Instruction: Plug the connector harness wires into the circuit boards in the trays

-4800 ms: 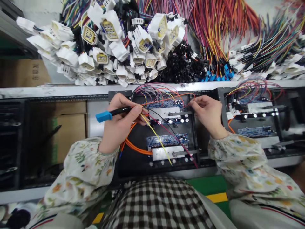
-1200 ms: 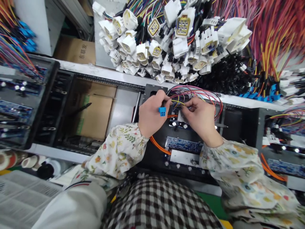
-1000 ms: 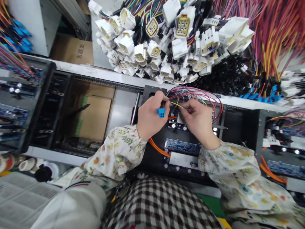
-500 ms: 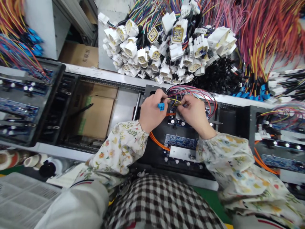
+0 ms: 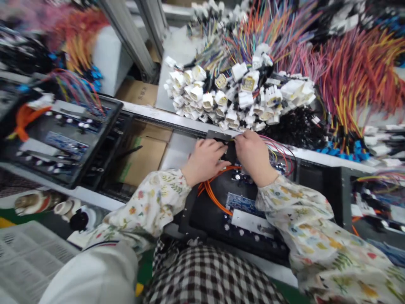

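Note:
Both my hands rest close together at the far left corner of a black fixture tray [image 5: 202, 211]. My left hand [image 5: 205, 162] is curled, thumb under the fingers; what it holds is hidden. My right hand [image 5: 253, 158] is closed, pinching thin coloured wires [image 5: 281, 152] that loop off to its right. An orange cable [image 5: 215, 196] curves from under my left wrist across the tray. Nearer me on the tray lie a blue circuit board [image 5: 240, 200] and a metal plate [image 5: 249, 219]. The picture is blurred by motion.
A bunch of white connectors [image 5: 240, 97] on coloured wires hangs just behind my hands, with red and orange wire bundles [image 5: 357, 80] to the right. Another black tray [image 5: 63, 143] sits at the left, a cardboard box [image 5: 142, 158] between. Tape rolls [image 5: 34, 202] and a white crate [image 5: 28, 253] lie lower left.
The view has swung up and left. My hands have moved to the tray's far edge, closer together. The blue connector in my left hand no longer shows.

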